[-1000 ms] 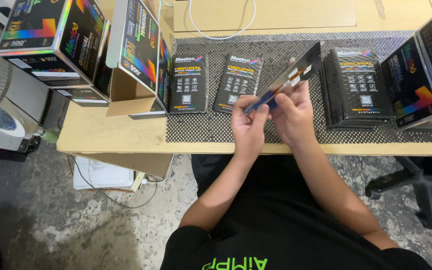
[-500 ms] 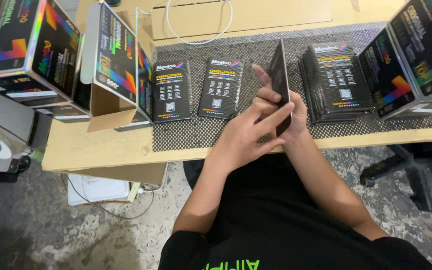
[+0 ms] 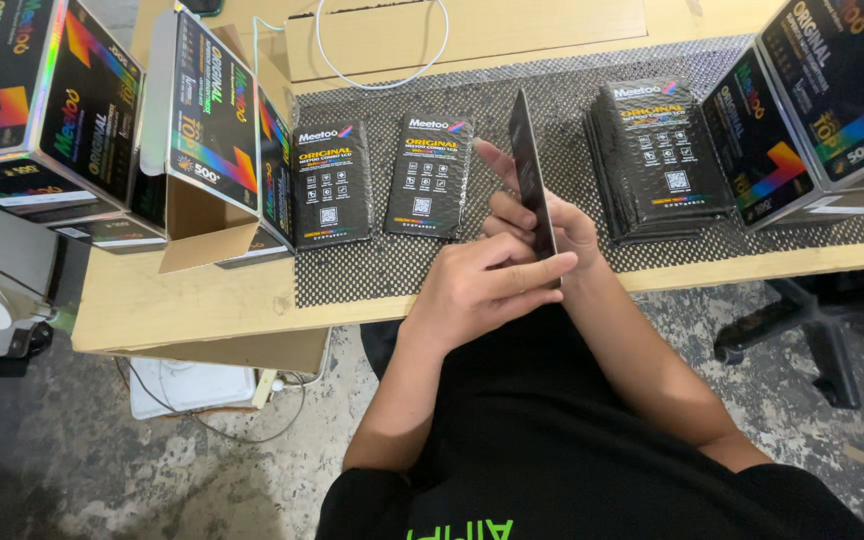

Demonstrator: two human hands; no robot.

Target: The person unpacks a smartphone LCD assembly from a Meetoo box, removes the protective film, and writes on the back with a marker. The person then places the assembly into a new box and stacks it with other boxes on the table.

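Hands meet over the front edge of the wooden table [image 3: 202, 300], both closed on 1 flat black packet [image 3: 531, 185] that stands nearly edge-on to the camera, its top end tilted away over the mesh mat [image 3: 552, 100]. The left hand [image 3: 477, 290] lies across the lower part of the packet, its fingers together and stretched along the near face, tips at the packet's lower end. The right hand [image 3: 552, 215] is behind it, fingers curled on the far face, 1 fingertip showing to the left of the packet's edge. On the mat to the left lie 2 single black packets [image 3: 330, 185] side by side, flat and face up. To the right, a stack of the same packets [image 3: 657, 160] sits just beside 2 printed black cartons [image 3: 832, 90]. More cartons [image 3: 42, 100] stand at the left end of the table, 1 with its brown flap open. A white cable [image 3: 382, 75] loops at the far side.
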